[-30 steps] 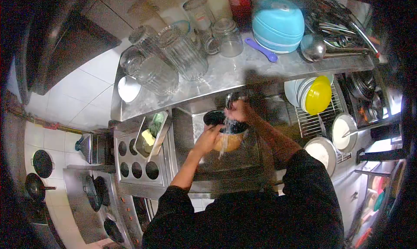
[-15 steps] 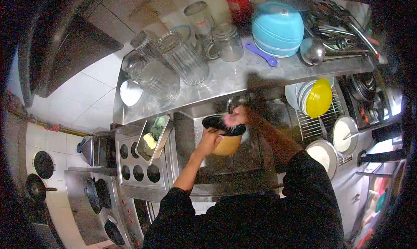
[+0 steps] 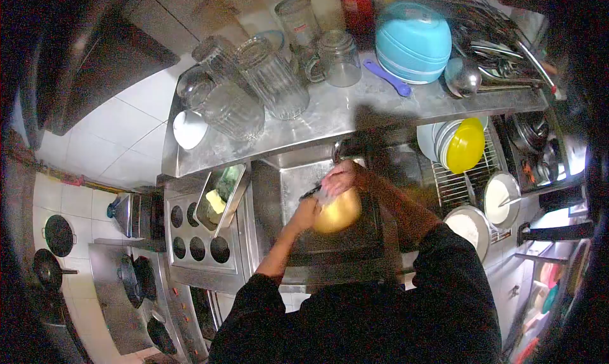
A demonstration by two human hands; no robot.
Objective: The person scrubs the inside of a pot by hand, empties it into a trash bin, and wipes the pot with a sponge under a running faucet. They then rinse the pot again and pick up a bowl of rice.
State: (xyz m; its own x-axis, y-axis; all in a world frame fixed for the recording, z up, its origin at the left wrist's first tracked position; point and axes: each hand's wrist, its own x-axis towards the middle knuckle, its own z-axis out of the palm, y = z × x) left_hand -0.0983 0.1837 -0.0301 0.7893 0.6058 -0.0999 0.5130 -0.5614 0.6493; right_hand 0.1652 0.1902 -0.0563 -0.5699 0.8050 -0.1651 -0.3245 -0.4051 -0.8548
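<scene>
Over the metal sink (image 3: 266,227), a gold-coloured pot (image 3: 338,213) with a dark rim is tilted, its rounded outside toward me. My left hand (image 3: 306,213) is closed on the pot's left side near the rim. My right hand (image 3: 339,177) is at the top of the pot, below the faucet, blurred; whether it grips the rim or something small is hidden. What looks like water runs by its fingers. A metal tray (image 3: 236,202) with a yellow sponge (image 3: 215,201) lies left of the sink.
Above the sink, a steel shelf (image 3: 330,110) carries glass jars (image 3: 273,78), a blue bowl (image 3: 413,43), a purple spoon (image 3: 387,78) and a ladle (image 3: 462,77). At right, a rack (image 3: 453,186) holds a yellow plate (image 3: 466,145); white-filled bowls (image 3: 501,199) stand beside it.
The pot has tipped, so its dark inside no longer shows and its outside faces me. My right hand has come out of the opening to the rim; my left hand has moved slightly down.
</scene>
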